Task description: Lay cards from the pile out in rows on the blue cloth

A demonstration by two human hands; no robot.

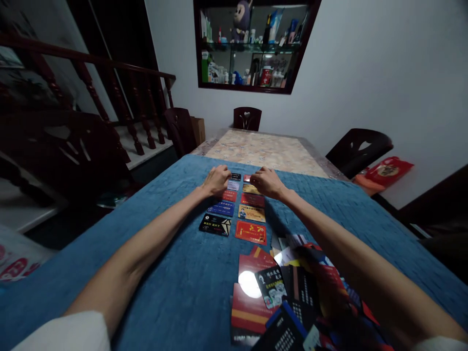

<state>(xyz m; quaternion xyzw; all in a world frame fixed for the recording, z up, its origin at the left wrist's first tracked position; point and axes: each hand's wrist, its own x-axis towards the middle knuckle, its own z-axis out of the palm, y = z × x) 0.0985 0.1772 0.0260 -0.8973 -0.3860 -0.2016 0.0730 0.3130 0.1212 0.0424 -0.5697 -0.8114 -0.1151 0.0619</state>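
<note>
Two columns of plastic cards lie on a blue cloth (pixel 175 273). My left hand (pixel 217 180) is closed, its curled fingers at the outer edge of the farthest left card, a black card (pixel 236 177). At the far end of the right column, the closed fingers of my right hand (pixel 267 183) touch a red card (pixel 247 178) and partly cover it. Nearer in the left column are a silver card (pixel 233 185), a blue card (pixel 221 209) and a black VIP card (pixel 215 224). The right column includes a tan VIP card (pixel 251 213) and a red card with gold print (pixel 250 232).
A loose heap of cards (pixel 302 287) spreads beneath my right forearm, with dark red card folders (pixel 252 312) at its left. Beyond the cloth shows a patterned tabletop (pixel 266 148). Dark chairs (pixel 360 146) stand around the table; a red bag (pixel 389 169) is at the right.
</note>
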